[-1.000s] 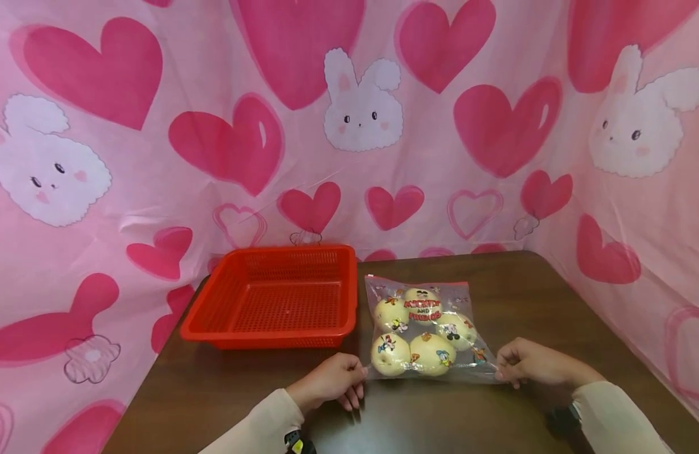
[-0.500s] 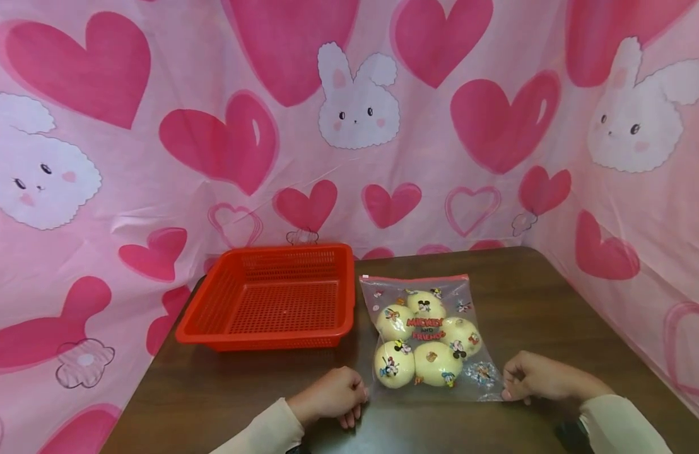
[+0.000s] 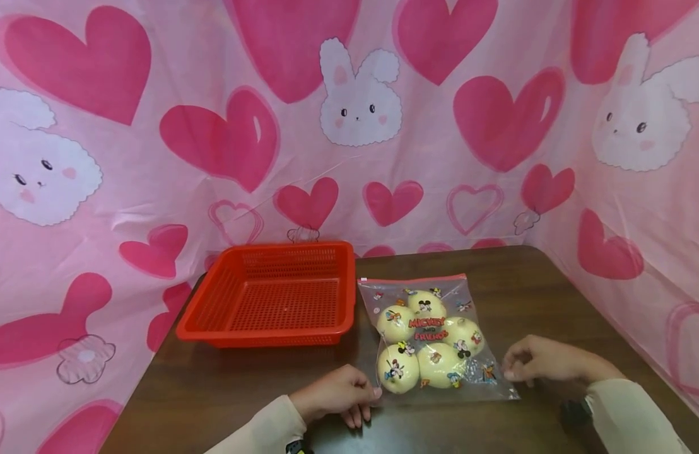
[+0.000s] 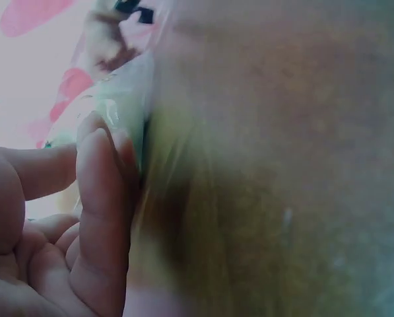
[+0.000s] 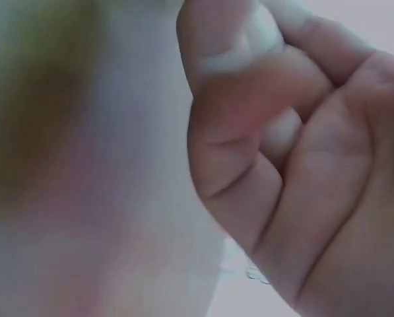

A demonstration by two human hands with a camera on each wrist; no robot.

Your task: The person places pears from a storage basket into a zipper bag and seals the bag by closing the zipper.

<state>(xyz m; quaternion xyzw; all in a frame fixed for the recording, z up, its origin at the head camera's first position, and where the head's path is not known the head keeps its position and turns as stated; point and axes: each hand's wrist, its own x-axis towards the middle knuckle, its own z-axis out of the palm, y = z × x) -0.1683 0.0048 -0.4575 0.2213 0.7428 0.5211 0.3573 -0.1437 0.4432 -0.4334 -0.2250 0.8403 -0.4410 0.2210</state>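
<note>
A clear zip bag (image 3: 471, 384) printed with cartoon figures lies flat on the brown table, its red zip edge away from me. Several round, pale yellow fruits (image 3: 399, 371) show through the plastic. At its near left corner my left hand (image 3: 338, 394) pinches the plastic between thumb and finger; the left wrist view shows these fingers (image 4: 104, 205) close against the bag. Beside the near right corner is my right hand (image 3: 554, 360), fingers loosely curled, the bag's corner lying free below it. In the right wrist view the curled fingers (image 5: 229, 152) hold nothing visible.
A red plastic basket (image 3: 349, 302) with perforated walls stands left of the bag, nothing in it. Behind the table (image 3: 520, 284) hangs a pink cloth (image 3: 429, 154) with hearts and rabbits, which also runs along both sides.
Both hands drew the bag towards me and it now lies flatter. My right hand has let go of its corner and lifted slightly; the bag's near edge has shifted right with my left hand.
</note>
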